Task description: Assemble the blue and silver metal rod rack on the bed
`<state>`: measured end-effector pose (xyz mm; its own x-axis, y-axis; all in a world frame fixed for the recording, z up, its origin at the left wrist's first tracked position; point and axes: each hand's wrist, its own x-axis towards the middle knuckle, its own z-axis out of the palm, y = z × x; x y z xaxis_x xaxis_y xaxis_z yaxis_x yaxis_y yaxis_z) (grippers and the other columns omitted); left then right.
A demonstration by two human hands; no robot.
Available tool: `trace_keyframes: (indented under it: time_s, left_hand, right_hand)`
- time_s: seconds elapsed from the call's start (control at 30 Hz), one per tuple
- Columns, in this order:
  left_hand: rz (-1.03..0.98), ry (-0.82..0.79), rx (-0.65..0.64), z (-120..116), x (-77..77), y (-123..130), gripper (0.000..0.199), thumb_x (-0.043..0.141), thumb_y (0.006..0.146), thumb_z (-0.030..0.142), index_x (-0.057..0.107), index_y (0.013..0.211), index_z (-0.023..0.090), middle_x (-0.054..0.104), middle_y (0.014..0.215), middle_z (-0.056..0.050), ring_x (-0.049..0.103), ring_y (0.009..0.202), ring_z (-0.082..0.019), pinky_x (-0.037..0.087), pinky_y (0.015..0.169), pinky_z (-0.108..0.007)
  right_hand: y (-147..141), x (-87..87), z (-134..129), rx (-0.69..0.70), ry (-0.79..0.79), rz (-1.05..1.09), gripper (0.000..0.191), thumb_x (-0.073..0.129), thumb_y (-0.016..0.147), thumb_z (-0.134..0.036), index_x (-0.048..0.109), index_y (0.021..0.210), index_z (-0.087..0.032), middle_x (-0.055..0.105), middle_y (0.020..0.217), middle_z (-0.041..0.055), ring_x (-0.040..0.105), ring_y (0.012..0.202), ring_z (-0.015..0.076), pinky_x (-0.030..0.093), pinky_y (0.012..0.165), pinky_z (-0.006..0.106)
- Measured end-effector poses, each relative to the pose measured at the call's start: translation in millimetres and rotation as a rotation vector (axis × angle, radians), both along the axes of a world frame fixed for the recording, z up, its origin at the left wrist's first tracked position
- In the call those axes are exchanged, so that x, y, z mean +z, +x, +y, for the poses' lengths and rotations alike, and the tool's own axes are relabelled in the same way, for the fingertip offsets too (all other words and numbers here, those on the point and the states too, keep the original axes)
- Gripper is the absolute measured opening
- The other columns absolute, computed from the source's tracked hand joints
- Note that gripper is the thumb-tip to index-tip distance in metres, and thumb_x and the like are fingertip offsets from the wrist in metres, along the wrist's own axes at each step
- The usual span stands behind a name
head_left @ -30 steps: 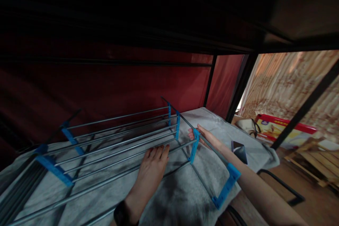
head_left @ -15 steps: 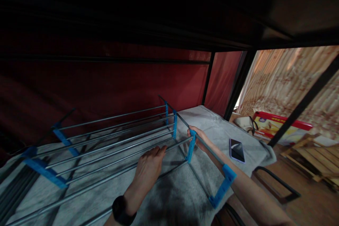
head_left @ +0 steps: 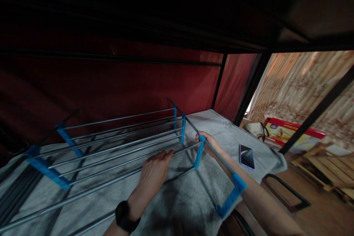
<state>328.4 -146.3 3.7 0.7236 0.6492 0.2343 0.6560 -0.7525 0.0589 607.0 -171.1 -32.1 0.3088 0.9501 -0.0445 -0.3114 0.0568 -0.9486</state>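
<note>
A rack of grey metal tubes [head_left: 110,156] joined by blue plastic connectors lies on its side on the bed. With its fingers wrapped over one long tube, my left hand [head_left: 156,169] wears a black watch [head_left: 126,215] at the wrist. My right hand [head_left: 206,140] grips the frame by a blue connector [head_left: 199,155], where that long tube meets the end post; its fingertips are partly hidden behind the connector. Closer to me, another blue connector [head_left: 231,197] has no long tube fitted in its visible side. At the far left, two blue connectors [head_left: 47,169] hold the tubes' other ends.
A grey blanket [head_left: 218,125] covers the bed. Loose dark tubes [head_left: 20,191] lie at the left. On the right is a phone [head_left: 247,156]. Beyond the bed are a red and yellow box [head_left: 293,132] and a wooden stool [head_left: 329,166]. Black bed posts [head_left: 253,84] rise around.
The left end of the rack sits slightly higher and farther right in view. Both hands keep their grip in nearly the same places.
</note>
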Motion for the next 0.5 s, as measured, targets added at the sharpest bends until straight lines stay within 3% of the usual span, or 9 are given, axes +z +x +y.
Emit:
trace_keyframes:
  time_s: [0.5]
  left_hand:
    - [-0.030, 0.013, -0.020, -0.2, -3.9, -1.1, 0.051, 0.044, 0.097, 0.004, 0.066, 0.138, 0.026, 0.077, 0.110, -0.008, 0.075, 0.094, -0.022, 0.058, 0.082, -0.031]
  right_hand:
    - [-4.4, 7.3, -3.1, 0.034, -0.022, -0.074, 0.035, 0.075, 0.074, -0.056, 0.068, 0.071, -0.021, 0.065, 0.066, 0.0008, 0.058, 0.060, 0.0150, 0.049, 0.062, 0.028]
